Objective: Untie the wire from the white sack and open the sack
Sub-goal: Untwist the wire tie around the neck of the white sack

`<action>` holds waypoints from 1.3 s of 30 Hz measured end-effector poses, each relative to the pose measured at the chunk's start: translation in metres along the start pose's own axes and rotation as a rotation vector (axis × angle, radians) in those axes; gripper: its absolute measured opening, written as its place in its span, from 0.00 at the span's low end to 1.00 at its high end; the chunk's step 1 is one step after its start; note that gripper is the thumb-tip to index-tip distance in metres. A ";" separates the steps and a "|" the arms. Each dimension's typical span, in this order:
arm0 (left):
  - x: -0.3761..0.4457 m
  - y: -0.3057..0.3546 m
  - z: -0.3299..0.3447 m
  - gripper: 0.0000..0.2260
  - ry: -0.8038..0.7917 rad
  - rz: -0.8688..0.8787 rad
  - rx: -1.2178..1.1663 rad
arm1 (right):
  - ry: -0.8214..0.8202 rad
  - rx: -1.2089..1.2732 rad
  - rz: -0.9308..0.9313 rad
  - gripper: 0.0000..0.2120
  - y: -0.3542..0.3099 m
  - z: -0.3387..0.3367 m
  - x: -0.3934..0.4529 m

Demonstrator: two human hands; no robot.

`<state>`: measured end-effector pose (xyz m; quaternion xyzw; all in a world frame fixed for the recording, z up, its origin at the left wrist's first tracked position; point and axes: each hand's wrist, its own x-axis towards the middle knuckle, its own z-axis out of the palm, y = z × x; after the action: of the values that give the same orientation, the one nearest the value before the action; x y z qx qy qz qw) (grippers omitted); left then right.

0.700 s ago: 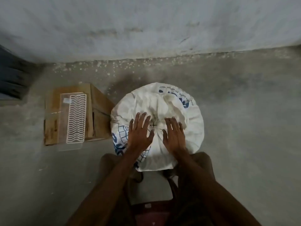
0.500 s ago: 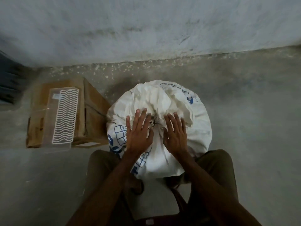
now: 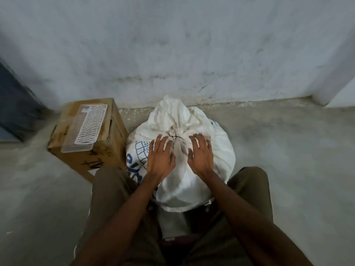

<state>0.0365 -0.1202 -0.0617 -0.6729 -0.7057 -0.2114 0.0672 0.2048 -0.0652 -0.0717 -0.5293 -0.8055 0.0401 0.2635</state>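
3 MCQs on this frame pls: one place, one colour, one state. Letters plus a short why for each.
1. Where is the cardboard box relative to the white sack?
A. at its left
B. at its right
C. on top of it

2. What colour is the print on the sack?
A. red
B. blue
C. green

3. What is the state of the wire at the sack's neck?
A. removed, lying on the floor
B. held in a hand's grip
C. tied round the neck

Answers:
1 A: the box stands beside the sack's left side.
2 B: the globe and letters are blue.
3 C: the dark wire cinches the neck; the left hand and right hand lie flat beside it.
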 end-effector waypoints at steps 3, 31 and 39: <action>-0.012 0.006 -0.018 0.21 -0.013 -0.058 -0.049 | 0.008 -0.014 0.010 0.24 -0.008 -0.024 -0.012; 0.133 -0.064 0.106 0.08 -0.236 -0.196 -0.467 | -0.297 0.357 -0.089 0.11 0.048 0.105 0.132; 0.140 -0.064 0.113 0.04 -0.277 -0.452 -0.622 | -0.291 0.311 0.019 0.09 0.046 0.114 0.135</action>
<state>-0.0163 0.0521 -0.1240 -0.5113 -0.7404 -0.3318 -0.2832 0.1491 0.0969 -0.1335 -0.4784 -0.8141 0.2425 0.2227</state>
